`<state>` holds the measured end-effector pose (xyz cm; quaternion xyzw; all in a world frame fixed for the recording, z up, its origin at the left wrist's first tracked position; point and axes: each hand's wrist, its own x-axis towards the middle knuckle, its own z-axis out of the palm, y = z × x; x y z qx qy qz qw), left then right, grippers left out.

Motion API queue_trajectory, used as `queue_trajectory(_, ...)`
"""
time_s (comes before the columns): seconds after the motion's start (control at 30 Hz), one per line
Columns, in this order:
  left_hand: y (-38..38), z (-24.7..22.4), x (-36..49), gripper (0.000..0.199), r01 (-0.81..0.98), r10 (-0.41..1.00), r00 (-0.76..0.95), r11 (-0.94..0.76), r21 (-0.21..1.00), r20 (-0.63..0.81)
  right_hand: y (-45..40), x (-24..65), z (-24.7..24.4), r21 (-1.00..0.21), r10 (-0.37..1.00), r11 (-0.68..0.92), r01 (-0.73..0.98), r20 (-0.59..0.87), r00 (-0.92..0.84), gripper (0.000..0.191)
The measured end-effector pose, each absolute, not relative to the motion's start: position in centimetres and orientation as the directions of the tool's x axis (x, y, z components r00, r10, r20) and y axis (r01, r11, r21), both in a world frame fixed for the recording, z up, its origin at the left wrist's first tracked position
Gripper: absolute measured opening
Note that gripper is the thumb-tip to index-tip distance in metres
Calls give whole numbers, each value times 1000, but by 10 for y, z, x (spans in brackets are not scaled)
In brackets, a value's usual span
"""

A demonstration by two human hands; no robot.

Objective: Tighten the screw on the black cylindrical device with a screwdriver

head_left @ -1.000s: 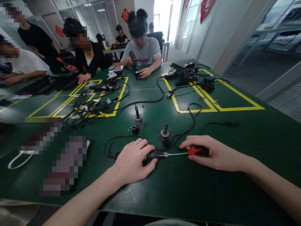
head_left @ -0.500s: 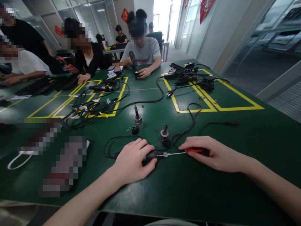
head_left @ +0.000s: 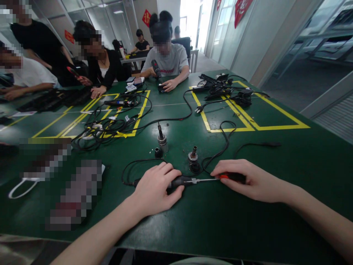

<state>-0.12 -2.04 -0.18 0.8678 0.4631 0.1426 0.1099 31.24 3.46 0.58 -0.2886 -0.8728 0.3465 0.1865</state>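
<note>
My left hand [head_left: 158, 189] is closed around a black corded tool body [head_left: 179, 181] lying on the table. In my right hand [head_left: 250, 180] is a screwdriver [head_left: 224, 177] with a red and black handle, gripped between thumb and fingers. Its thin shaft points left and meets the metal end of the tool body; the tip's exact seat is too small to tell. Beyond my hands stand a metal part with a shaft [head_left: 161, 140] and a shorter metal part [head_left: 193, 156]. A black collar [head_left: 157, 152] and a black ring [head_left: 195, 168] sit beside them.
The green table [head_left: 176, 228] carries tangled cables [head_left: 93, 132] at left and a pile of black tools [head_left: 217, 86] at back right. Two blurred-out items lie at my left. A person opposite holds a power screwdriver [head_left: 156, 68]; several others are around.
The screwdriver handle has turned in my right fingers, showing less red, and my right hand has shifted slightly right. My left hand stays put. At the far left a standing person has moved.
</note>
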Motion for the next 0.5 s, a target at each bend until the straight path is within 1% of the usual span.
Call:
queue_trajectory(0.13, -20, -2, -2, 25, 767, 829, 542, -556, 320, 142, 34, 313, 8, -716, 621, 587, 378, 98, -777, 28)
queue_trajectory(0.23, -21, -1, -2, 29, 767, 826, 546, -561, 311, 142, 34, 314, 9, -729, 617, 583, 360, 108, -780, 25)
queue_trajectory(0.5, -21, 0, -2, 23, 762, 826, 550, -557, 330, 125, 35, 319, 13, -775, 682, 498, 389, 73, -728, 21)
